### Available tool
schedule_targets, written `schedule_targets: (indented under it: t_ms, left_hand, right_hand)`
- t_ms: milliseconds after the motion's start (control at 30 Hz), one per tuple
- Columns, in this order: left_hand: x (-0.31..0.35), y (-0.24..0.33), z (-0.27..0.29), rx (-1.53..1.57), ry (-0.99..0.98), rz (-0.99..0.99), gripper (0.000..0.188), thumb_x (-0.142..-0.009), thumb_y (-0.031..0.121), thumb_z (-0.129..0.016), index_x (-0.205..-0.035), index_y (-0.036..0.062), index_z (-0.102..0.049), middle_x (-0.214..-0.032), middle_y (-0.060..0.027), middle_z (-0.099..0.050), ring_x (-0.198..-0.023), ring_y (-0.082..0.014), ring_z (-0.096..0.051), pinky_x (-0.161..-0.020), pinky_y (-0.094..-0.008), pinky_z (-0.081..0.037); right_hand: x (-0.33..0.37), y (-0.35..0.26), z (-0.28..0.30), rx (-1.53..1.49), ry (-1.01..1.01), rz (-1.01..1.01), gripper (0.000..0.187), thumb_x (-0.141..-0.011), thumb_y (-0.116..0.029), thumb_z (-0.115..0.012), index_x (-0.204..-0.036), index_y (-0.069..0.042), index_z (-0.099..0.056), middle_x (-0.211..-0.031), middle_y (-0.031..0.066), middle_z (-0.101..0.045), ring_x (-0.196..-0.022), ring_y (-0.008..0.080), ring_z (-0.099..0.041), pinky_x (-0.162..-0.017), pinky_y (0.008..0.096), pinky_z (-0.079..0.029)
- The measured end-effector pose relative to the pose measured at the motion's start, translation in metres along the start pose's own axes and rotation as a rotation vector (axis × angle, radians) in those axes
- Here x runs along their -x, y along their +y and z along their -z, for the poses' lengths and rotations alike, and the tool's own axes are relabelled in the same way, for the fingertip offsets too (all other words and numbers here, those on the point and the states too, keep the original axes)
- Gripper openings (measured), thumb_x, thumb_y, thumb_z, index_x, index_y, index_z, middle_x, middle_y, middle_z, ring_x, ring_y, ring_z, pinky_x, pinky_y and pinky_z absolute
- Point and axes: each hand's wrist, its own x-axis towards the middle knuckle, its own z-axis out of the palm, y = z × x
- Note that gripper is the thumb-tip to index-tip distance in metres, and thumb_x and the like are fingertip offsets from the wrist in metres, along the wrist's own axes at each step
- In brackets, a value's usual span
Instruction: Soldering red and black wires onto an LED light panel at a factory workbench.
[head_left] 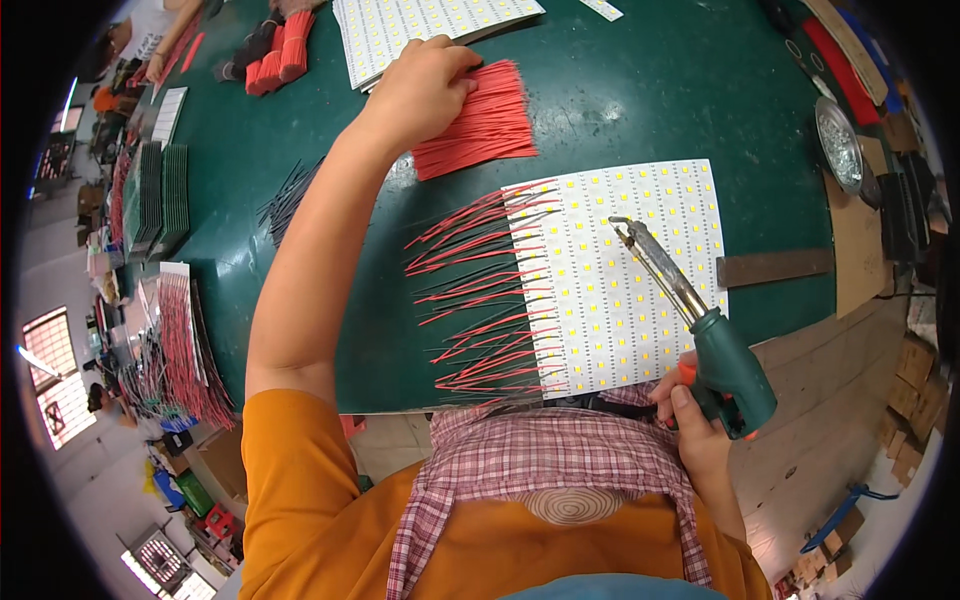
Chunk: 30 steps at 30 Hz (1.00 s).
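My left hand (422,90) reaches to the far side of a flat pile of short red wires (490,125). Its fingers are bent down and closed at the pile's upper left corner; exactly how many wires they grip is hidden. In my right hand (694,415), at the table's front edge, is a green-handled soldering gun (735,370). Its metal tip slants up and left over a white LED sheet (625,345) with rows of yellow squares. Red and black wires (475,290) stick out leftward from the sheet's left edge.
More LED sheets (440,20) lie stacked at the back. Nearby are red wire bundles (280,58), with loose black wires (290,203) left of my forearm. A metal bar (775,268) touches the sheet's right side. A round metal dish (838,145) stands at the right edge. Another person's hand (156,66) shows far left.
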Motion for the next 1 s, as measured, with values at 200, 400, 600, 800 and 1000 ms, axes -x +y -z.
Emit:
schedule_targets:
  t_ms: [200, 400, 600, 800, 1000]
  left_hand:
    - [-0.008, 0.005, 0.007, -0.129, -0.002, -0.009, 0.017, -0.083, 0.012, -0.060, -0.095, 0.0067, -0.071, -0.095, -0.0138, -0.064, -0.095, -0.0337, -0.060, -0.084, -0.0425, -0.049]
    - [-0.005, 0.000, 0.002, -0.119, 0.035, 0.004, 0.014, -0.084, 0.010, -0.054, -0.093, 0.0033, -0.062, -0.088, -0.0209, -0.065, -0.085, -0.0399, -0.062, -0.074, -0.0474, -0.048]
    - [-0.003, 0.000, 0.005, -0.060, 0.054, -0.043, 0.013, -0.084, 0.009, -0.058, -0.093, 0.0024, -0.067, -0.085, -0.0201, -0.065, -0.083, -0.0383, -0.062, -0.072, -0.0430, -0.048]
    - [-0.006, 0.006, 0.010, -0.102, 0.007, 0.111, 0.018, -0.084, 0.016, -0.061, -0.095, 0.0056, -0.071, -0.090, -0.0170, -0.068, -0.085, -0.0350, -0.065, -0.074, -0.0406, -0.050]
    - [-0.007, 0.010, 0.015, -0.122, 0.100, 0.148, 0.018, -0.086, 0.019, -0.057, -0.095, 0.0086, -0.069, -0.089, -0.0191, -0.064, -0.089, -0.0382, -0.061, -0.077, -0.0463, -0.048]
  right_hand:
    - [-0.007, 0.000, -0.002, -0.036, -0.002, 0.042, 0.029, -0.091, -0.008, -0.056, -0.118, 0.001, -0.049, -0.079, 0.0096, -0.062, -0.058, 0.0091, -0.050, -0.054, 0.0230, -0.044]
    - [-0.002, 0.011, 0.005, 0.006, 0.071, -0.063, 0.016, -0.084, -0.006, -0.069, -0.098, -0.002, -0.065, -0.084, 0.0022, -0.064, -0.076, 0.0079, -0.060, -0.068, 0.0254, -0.050]
    - [-0.003, 0.017, -0.001, -0.224, 0.079, 0.029, 0.022, -0.083, -0.006, -0.072, -0.102, -0.001, -0.062, -0.084, 0.0010, -0.063, -0.070, 0.0067, -0.061, -0.061, 0.0226, -0.050]
    - [-0.003, 0.027, -0.010, -0.211, 0.020, 0.068, 0.020, -0.083, -0.006, -0.071, -0.101, -0.001, -0.063, -0.082, 0.0012, -0.065, -0.069, 0.0066, -0.062, -0.059, 0.0216, -0.050]
    - [0.007, 0.017, 0.005, -0.076, 0.067, -0.010, 0.019, -0.085, -0.004, -0.067, -0.103, 0.001, -0.062, -0.087, 0.0052, -0.067, -0.075, 0.0083, -0.062, -0.065, 0.0240, -0.050]
